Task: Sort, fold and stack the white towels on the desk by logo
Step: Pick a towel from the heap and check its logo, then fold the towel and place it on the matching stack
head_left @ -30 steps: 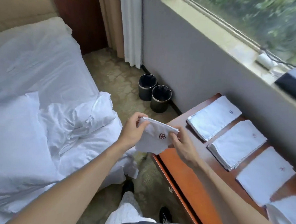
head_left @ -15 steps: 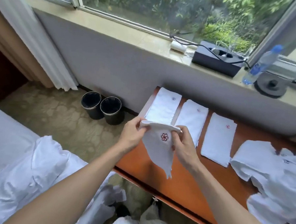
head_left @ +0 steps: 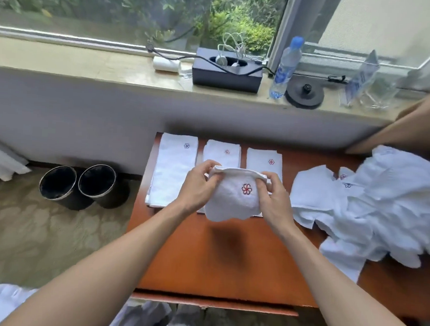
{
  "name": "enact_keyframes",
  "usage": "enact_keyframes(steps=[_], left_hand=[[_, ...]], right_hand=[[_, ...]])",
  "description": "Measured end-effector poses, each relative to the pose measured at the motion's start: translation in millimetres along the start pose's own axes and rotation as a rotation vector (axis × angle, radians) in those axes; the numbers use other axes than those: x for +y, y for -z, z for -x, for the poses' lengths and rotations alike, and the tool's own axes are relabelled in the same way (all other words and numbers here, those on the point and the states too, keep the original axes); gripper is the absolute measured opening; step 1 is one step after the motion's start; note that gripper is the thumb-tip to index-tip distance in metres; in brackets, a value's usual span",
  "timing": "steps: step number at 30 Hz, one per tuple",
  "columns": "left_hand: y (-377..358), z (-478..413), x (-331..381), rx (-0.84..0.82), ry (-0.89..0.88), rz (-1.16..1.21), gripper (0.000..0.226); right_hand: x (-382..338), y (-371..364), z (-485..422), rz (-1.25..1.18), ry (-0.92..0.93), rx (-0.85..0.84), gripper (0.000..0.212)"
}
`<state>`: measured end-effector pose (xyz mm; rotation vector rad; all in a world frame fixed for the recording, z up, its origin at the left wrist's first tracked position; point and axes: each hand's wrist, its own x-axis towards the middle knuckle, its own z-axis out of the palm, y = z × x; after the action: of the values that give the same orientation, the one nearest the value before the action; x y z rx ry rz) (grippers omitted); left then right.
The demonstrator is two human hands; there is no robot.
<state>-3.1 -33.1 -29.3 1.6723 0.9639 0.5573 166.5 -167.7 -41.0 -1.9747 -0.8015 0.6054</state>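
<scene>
The towel (head_left: pixel 231 206) is pinched at its top corners by left grip (head_left: pixel 197 189) and right grip (head_left: pixel 273 198), the red-logo stack (head_left: pixel 260 158) lying just beyond it, nearer the right.

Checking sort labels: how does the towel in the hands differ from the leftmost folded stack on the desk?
Logo: the held towel has a red one, the left stack a blue one.
Pose: the held towel hangs above the desk, pinched at its top edge by the left hand and right hand; the left stack lies flat.
Shape: the held towel is loose and rounded, the left stack a long neat rectangle.
Both are white with a flower-like logo.
</scene>
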Motion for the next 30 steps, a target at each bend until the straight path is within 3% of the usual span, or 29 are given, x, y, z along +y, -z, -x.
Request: enact_keyframes(steps=[6,13,30], left_hand=[[-32,-44,3,-0.128,-0.047,0.029,0.013],[-80,-90,17,-0.169,-0.013,0.069,0.018],[-171,-222,-55,-0.068,0.24,0.002,0.023]], right_hand=[[14,27,-19,0.018,-0.06,0.11,0.009],[38,58,-64,0.088,-0.085,0.2,0.015],[142,42,-229,-0.042,-0.158,-0.025,0.016]])
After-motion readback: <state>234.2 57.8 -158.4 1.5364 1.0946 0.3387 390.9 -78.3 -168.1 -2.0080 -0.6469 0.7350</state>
